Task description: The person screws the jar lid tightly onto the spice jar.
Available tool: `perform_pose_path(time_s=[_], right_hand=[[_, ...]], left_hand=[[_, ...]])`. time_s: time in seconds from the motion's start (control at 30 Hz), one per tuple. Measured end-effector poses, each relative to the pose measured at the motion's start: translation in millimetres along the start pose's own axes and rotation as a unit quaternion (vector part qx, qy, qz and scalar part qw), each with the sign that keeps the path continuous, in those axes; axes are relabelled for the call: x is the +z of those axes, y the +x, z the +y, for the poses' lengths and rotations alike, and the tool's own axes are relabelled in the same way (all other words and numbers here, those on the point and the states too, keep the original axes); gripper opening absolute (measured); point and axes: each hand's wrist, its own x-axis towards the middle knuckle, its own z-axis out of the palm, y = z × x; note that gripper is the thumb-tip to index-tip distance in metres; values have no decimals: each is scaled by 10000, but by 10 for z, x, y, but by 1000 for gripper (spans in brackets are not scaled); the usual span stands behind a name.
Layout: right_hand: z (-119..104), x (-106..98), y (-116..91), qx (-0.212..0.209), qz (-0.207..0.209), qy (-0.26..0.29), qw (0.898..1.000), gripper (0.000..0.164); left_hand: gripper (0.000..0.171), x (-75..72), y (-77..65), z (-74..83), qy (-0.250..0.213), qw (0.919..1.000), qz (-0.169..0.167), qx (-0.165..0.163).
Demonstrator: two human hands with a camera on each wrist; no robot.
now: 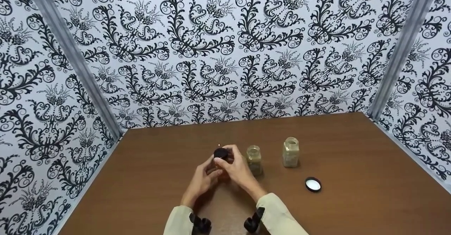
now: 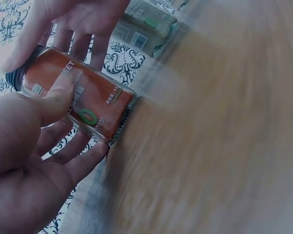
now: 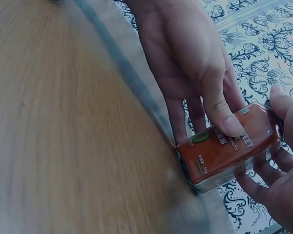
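We see a person's two hands at work over a brown wood-grained table (image 1: 155,168), both meeting on a square-sided glass spice jar (image 2: 105,92) filled with orange-red powder. Its label carries pale lettering, of which we can read "SWEET", and a green oval. The left hand (image 1: 203,180) grips the body of this jar, thumb pressed across the label and fingers wrapped round the far side. The right hand (image 1: 236,164) holds the black screw lid (image 1: 221,153) between thumb and fingers; the lid sits on the jar's mouth, and from above we find it uppermost, between the two hands. We cannot tell whether the jar's base touches the table. Just beside the right hand stands a lidless glass jar (image 1: 254,161) of yellowish powder, and farther right, a little apart from it, a second lidless jar (image 1: 291,154), paler in its contents; both are upright. In front of that second jar a loose black lid (image 1: 313,184) lies on the table with its white liner facing up. Pale sleeves (image 1: 278,212) cover the forearms, and black wrist cameras (image 1: 201,224) sit by the cuffs. Behind the table we see white wallpaper (image 1: 211,59) with black floral scrolls.
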Motion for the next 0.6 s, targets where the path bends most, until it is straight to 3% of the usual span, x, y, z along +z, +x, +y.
perform_pose_path(time_s=[0.3,0.6], right_hand=[[-56,-62,-25,299,-248,5,9992,44],[-35,-47,-5,141,-152,150,9997,38]], left_hand=[[64,-18,-5,-4,25,9999,-128,-27],[62,-26,-7,-8,162,9996,-103,202]])
